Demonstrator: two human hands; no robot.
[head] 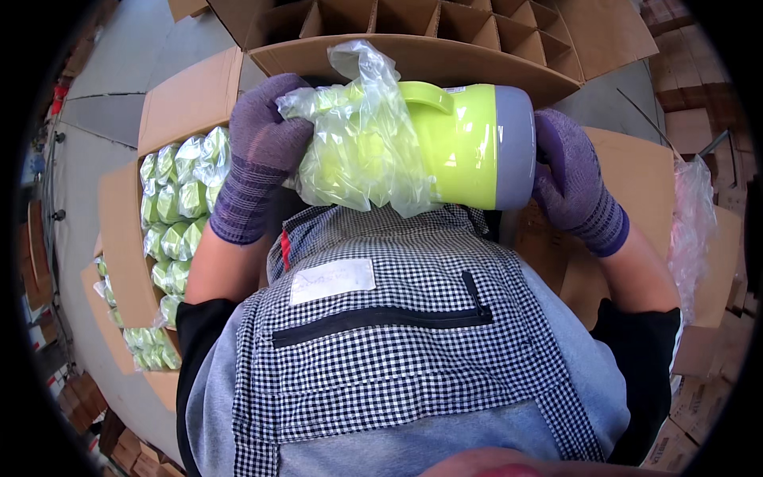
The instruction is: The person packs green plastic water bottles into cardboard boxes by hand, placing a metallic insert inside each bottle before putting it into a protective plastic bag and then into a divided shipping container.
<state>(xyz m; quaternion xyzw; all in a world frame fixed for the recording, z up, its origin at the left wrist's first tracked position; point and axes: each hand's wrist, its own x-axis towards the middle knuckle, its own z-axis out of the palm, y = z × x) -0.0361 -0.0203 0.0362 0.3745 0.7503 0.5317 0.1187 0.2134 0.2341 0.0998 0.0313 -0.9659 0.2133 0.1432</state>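
Note:
A lime-green insulated jug with a loop handle and a grey base lies on its side in the air before my chest. A clear plastic bag covers its top half and leaves the base end bare. My left hand, in a purple knit glove, grips the gathered bag around the jug's top end. My right hand, gloved alike, is against the grey base at the other end; part of its fingers is hidden behind the base.
Beyond the jug stands an open carton with cardboard dividers. At left, an open carton holds several bagged green items. Carton flaps and a crumpled plastic bag are at right. Stacked cartons line the far right.

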